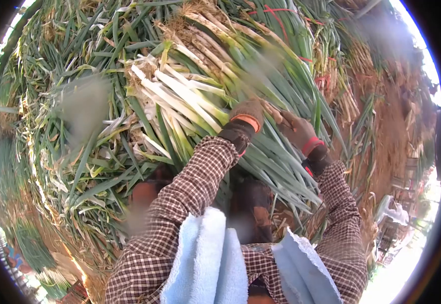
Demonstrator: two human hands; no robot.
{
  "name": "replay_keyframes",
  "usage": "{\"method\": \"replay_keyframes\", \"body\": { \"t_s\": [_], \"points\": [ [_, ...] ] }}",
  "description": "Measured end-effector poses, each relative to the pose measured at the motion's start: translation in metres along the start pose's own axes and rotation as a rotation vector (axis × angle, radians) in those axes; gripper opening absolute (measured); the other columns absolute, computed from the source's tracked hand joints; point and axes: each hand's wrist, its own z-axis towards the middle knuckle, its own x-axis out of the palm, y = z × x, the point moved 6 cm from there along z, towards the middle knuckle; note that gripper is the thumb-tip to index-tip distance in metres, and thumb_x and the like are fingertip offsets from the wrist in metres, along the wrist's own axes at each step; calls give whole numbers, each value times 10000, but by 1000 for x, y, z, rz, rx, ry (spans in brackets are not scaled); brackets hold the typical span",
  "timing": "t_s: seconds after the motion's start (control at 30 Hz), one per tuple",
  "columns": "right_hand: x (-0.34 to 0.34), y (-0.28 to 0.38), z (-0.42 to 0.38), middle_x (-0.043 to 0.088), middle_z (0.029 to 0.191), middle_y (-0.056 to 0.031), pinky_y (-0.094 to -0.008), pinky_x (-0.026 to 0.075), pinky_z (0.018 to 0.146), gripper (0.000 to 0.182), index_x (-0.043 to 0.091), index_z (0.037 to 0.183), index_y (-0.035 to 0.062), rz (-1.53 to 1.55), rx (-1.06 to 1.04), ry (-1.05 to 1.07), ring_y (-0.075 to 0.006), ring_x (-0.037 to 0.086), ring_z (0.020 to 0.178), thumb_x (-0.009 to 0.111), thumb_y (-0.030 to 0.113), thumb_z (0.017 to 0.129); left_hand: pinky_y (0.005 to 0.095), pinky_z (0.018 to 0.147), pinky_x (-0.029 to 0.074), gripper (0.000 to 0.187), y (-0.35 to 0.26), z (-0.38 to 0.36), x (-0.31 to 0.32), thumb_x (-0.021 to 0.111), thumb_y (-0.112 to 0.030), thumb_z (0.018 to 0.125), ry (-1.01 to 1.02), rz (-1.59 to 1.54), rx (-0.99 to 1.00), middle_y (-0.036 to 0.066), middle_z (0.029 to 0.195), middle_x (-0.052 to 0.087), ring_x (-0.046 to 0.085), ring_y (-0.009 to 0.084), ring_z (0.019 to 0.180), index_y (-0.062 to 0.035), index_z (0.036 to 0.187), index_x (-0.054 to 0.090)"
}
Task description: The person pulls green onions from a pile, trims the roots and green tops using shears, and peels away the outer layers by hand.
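Several long green onions (195,104) lie slantwise in front of me, white stems at upper left and green leaves toward lower right. My gloved left hand (246,112) is closed over them where white turns to green, its fingers partly hidden. Just to its right, my gloved right hand (297,129) rests over the leaves (276,162). Its fingers point at the left hand and come together beside it. Anything pinched between the fingertips is too small to make out.
Behind my hands lie more green onions with roots and soil (205,40). Red ties (278,20) band bundles at the back. Loose leaves and trimmings (73,137) pile up on the left. Brown ground (390,121) shows on the right. A light blue towel (207,258) hangs over my chest.
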Motion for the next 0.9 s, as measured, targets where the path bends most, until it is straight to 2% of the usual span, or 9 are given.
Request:
{"method": "replay_keyframes", "body": {
  "t_s": [0.27,0.3,0.4,0.47,0.6,0.63,0.73,0.8,0.9],
  "points": [
    [-10,36,102,692,985,-174,-473,503,758,348,626,1164,154,14,-126,13,-403,656,914,580,416,940,399,976,505,423,16,64,40,503,-348,998,89,-138,-146,171,1320,616,593,312,1206,-90,1325,574],
    [-12,44,112,694,991,-172,-471,505,766,360,626,1180,160,15,-115,20,-399,659,921,582,422,937,400,853,545,335,16,87,66,450,-292,1013,-274,198,158,133,1168,699,683,307,1044,-108,1121,709],
    [-31,60,119,698,1003,-168,-465,509,783,396,624,1221,172,61,-123,17,-389,666,933,588,437,928,395,868,535,341,26,112,81,456,-289,1011,-115,-196,-194,139,1142,703,678,323,1026,-66,1132,683],
    [-39,55,106,699,1004,-166,-464,512,786,417,619,1238,171,155,-191,-7,-385,670,930,590,444,924,389,900,498,445,34,106,89,526,-368,988,-67,-388,-195,114,1317,603,611,277,1115,-47,1288,588],
    [-49,9,43,697,980,-166,-461,518,763,421,596,1264,164,-14,-124,23,-388,671,900,619,386,907,393,867,512,303,28,63,75,676,-193,884,-374,-1302,-275,153,1056,706,670,305,955,-18,1130,663],
    [-49,-2,25,697,967,-164,-463,520,757,430,583,1280,168,-58,-120,19,-391,671,889,629,365,901,377,856,497,355,26,53,73,740,-154,828,-491,-1219,-451,145,1062,700,653,268,951,-7,1139,656],
    [-44,-31,-10,687,973,-152,-463,522,750,463,548,1317,189,-120,-112,7,-387,664,887,642,333,887,319,774,505,429,29,83,95,653,-282,945,-228,-1249,-66,81,1189,641,613,180,986,-23,1281,594],
    [-50,-19,-17,671,1040,-149,-451,523,777,471,544,1315,163,-98,-107,34,-377,659,932,652,318,884,292,676,486,246,40,98,114,666,-196,935,-255,-1535,-31,18,970,674,622,156,836,-87,1155,663],
    [-54,-6,-14,673,1111,-165,-431,522,827,486,565,1324,113,-88,-71,95,-373,663,990,669,295,885,260,610,445,249,21,54,70,636,-158,945,-27,-1611,-151,1,986,673,625,136,810,-153,1195,642]
  ]
}}
